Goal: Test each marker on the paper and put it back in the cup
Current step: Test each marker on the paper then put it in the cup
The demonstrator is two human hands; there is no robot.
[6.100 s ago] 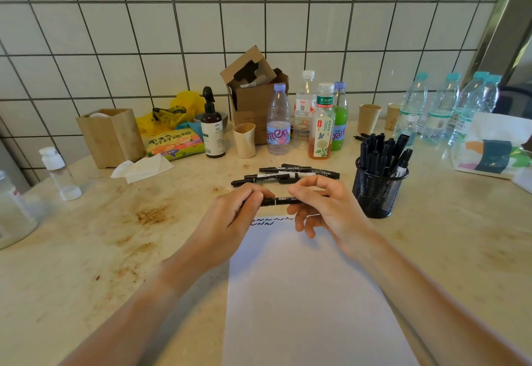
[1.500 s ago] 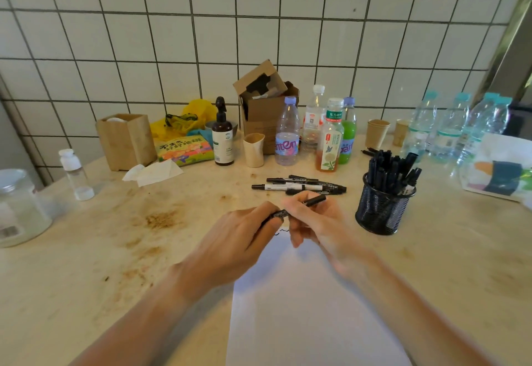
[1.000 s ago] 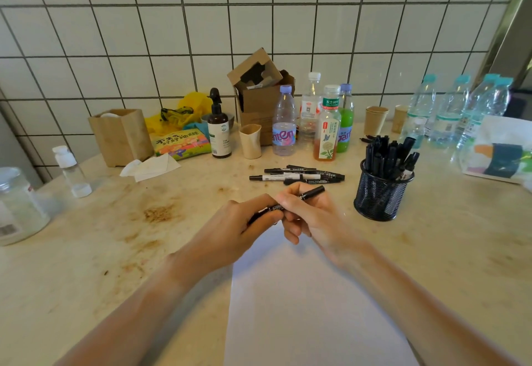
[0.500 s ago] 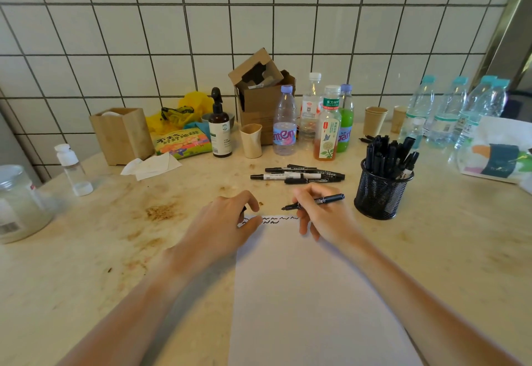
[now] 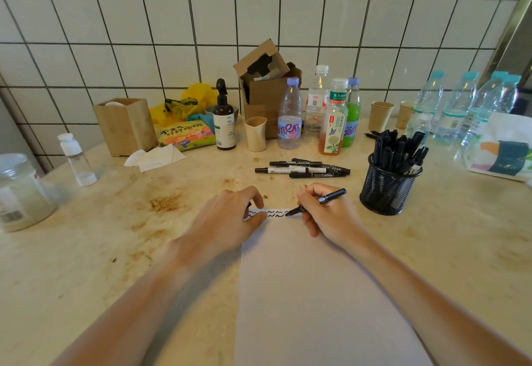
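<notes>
the right hand (image 5: 328, 216) pinches a black marker (image 5: 316, 202), tip on the white paper (image 5: 311, 293) at its far edge beside squiggles. the left hand (image 5: 230, 221) curls on the paper's corner, seemingly around the cap. black mesh cup (image 5: 385, 192) stands right.
</notes>
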